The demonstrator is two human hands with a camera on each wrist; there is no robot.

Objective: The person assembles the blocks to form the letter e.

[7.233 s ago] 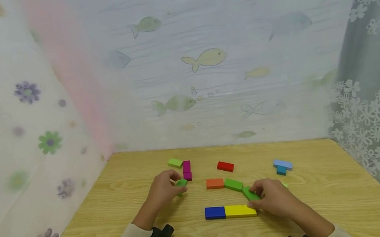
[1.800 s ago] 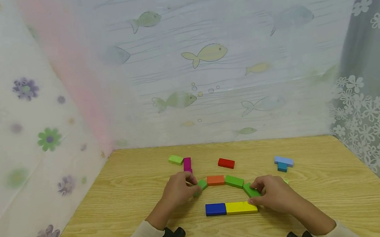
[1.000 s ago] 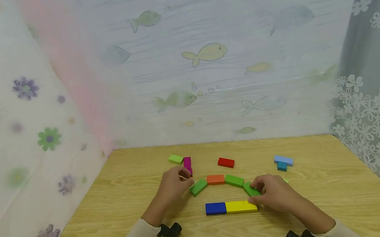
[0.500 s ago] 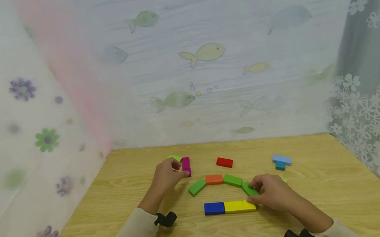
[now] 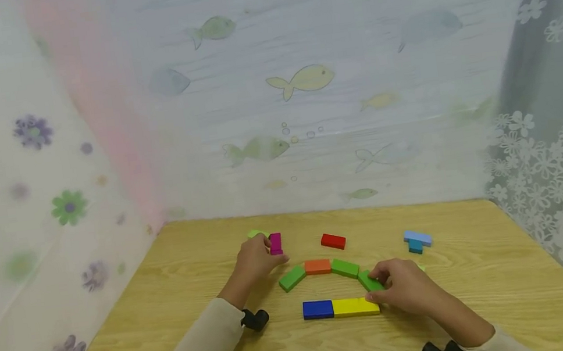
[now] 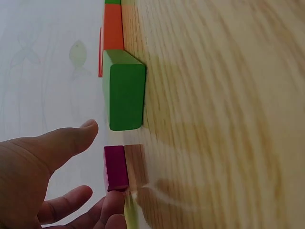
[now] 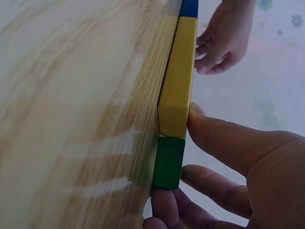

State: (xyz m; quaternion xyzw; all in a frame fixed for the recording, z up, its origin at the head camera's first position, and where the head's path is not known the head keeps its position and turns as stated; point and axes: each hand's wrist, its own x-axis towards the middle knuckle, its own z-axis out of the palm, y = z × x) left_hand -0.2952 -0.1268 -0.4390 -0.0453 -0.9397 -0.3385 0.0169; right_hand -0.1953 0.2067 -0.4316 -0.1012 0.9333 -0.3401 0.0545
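Note:
My left hand (image 5: 252,261) is at the magenta blocks (image 5: 276,243) at the back left. Its fingertips meet the end of one magenta block in the left wrist view, while the thumb stands away from it. My right hand (image 5: 404,284) pinches a green block (image 5: 369,282), the right end of a curved row. That row continues leftward with a second green block (image 5: 345,268), an orange block (image 5: 317,266) and a third green block (image 5: 292,278). In front lies a yellow block (image 5: 355,307) against a blue block (image 5: 317,310); my right thumb overlaps the yellow one's corner.
Behind the row lies a red block (image 5: 333,241). A light blue block (image 5: 418,237) and a teal block (image 5: 415,247) touch at the back right. Light green blocks show partly behind each hand. Patterned curtains (image 5: 253,114) close off the table's back and sides.
My left hand brought a green block to the orange block's left end and let it go. Then it moved back to the magenta blocks. The right hand keeps its place on its green block.

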